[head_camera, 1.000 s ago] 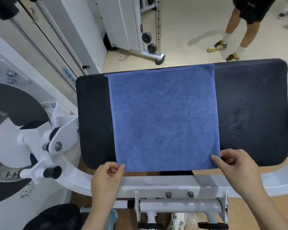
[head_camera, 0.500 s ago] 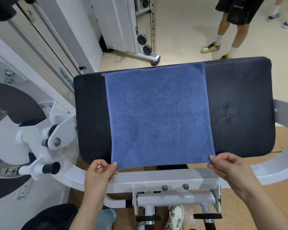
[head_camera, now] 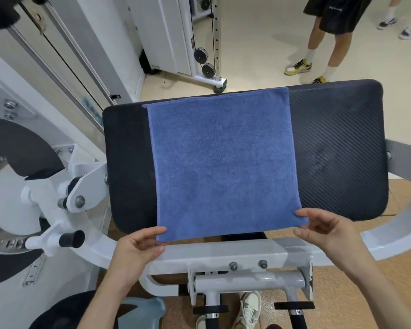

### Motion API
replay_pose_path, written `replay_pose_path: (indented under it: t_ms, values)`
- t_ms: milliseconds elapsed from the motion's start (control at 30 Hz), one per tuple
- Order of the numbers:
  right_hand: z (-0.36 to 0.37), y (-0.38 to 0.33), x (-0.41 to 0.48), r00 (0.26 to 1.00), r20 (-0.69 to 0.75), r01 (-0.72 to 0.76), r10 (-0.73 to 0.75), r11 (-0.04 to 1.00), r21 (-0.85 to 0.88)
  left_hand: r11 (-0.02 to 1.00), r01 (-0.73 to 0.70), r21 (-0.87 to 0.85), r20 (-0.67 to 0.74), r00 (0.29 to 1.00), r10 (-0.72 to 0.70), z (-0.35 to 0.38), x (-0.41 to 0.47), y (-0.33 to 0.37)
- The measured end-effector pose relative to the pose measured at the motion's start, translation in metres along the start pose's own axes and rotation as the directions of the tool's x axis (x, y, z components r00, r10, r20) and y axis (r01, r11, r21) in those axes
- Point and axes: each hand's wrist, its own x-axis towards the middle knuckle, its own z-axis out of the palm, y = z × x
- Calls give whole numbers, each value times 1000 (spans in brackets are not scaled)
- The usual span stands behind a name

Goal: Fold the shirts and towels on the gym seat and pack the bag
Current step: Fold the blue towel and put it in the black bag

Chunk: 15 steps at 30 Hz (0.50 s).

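Two hands hold the near corners of the towel (head_camera: 221, 162) that we have spread flat on the seat (head_camera: 337, 148). Our left hand (head_camera: 138, 250) pinches the near left corner between thumb and fingers, just past the seat's near edge. Our right hand (head_camera: 328, 231) pinches the near right corner the same way. The hands sit well apart, a full towel width between them. The blue towel covers the middle of the black seat, its far edge reaching the seat's far edge, with bare pad on both sides. Beneath our hands runs the white frame (head_camera: 223, 255). Beyond the seat we see another person's legs (head_camera: 318, 48) standing on the floor.
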Motion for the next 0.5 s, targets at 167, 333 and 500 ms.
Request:
replay_pose_path:
  t_ms: [167, 333, 500]
  values:
    - [1, 13, 2, 930, -36, 281, -365, 771, -571, 997, -21, 71, -71, 997, 26, 1, 3, -6]
    - [-3, 21, -2, 923, 22, 315, -383, 724, -613, 996, 18, 84, -62, 998, -13, -1, -2, -17]
    - [-14, -16, 3, 980, -12, 191, -200, 951, -242, 994, -96, 56, -66, 993, 100, -10, -7, 7]
